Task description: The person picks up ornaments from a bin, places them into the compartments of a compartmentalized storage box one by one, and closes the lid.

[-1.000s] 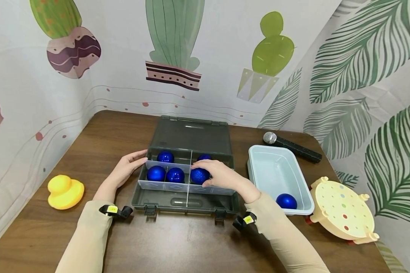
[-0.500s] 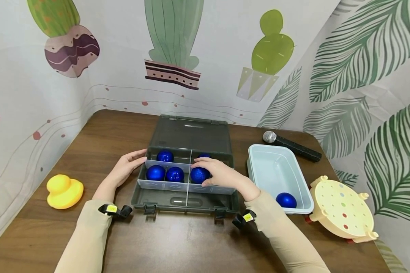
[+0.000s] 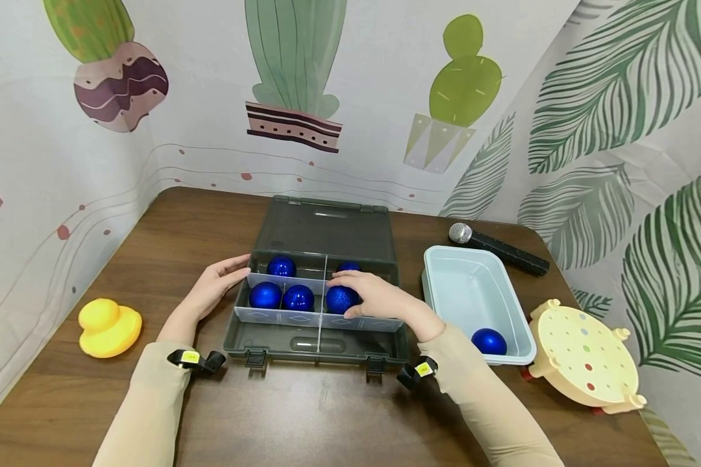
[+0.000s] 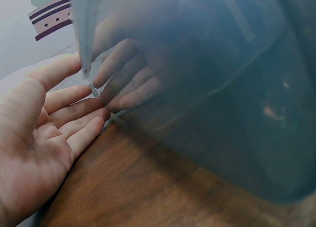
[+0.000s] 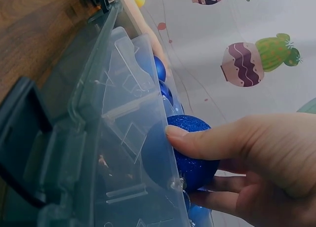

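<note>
A dark translucent case (image 3: 257,337) lies with its lid laid back, divided into compartments holding several blue balls. The right hand (image 3: 380,298) pinches a glittery blue ball (image 3: 341,299) in the middle row, just right of the long divider; in the right wrist view the thumb and fingers of the right hand (image 5: 261,163) lie round this glittery ball (image 5: 192,160). Straight fingers of the left hand (image 3: 210,288) touch the case's left side, and the left wrist view shows the left hand (image 4: 44,133) palm-up against the case wall (image 4: 207,108).
A pale blue tub (image 3: 435,292) with one blue ball (image 3: 489,341) stands right of the case. Behind it lies a black microphone (image 3: 502,251); a cream round toy (image 3: 584,357) is at the far right. A yellow duck (image 3: 110,329) sits at the left.
</note>
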Available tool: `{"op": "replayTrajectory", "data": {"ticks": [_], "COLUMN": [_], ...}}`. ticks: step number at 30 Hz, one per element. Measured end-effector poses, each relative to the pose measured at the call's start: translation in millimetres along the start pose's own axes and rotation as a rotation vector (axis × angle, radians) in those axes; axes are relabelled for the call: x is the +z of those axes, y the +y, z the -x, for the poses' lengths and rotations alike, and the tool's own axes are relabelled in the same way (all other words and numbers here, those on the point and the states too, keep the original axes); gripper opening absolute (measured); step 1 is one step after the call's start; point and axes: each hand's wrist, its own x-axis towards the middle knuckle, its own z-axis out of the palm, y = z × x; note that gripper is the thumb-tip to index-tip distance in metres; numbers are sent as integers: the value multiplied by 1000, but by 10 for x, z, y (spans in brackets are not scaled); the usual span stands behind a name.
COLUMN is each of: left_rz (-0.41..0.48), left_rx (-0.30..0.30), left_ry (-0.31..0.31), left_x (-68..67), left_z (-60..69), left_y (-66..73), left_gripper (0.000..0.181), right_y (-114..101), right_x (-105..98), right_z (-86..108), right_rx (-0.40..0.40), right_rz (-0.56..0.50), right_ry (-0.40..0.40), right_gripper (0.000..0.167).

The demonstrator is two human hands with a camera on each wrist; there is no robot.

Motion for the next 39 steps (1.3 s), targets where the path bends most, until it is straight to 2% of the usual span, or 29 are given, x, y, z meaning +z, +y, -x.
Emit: {"op": "replayTrajectory", "data": {"ticks": [13,29,39], "left_rz": [1,-18,-43], "left_rx": [5,-4,-17], "left_ry": [2,2,11], "left_x": [-1,-8,-5], "left_z": [-4,13,20], "left_y": [1,4,11], "left_gripper": [59,60,61], "right_y": [11,-19,-4], "right_x": [-8,-86,-196], "right_z": [11,90,247], "right_rx": [-18,-30,15], "right_rz": [-10,43,52], "right_ry": [0,102,137], "right_gripper": [55,43,44]}}
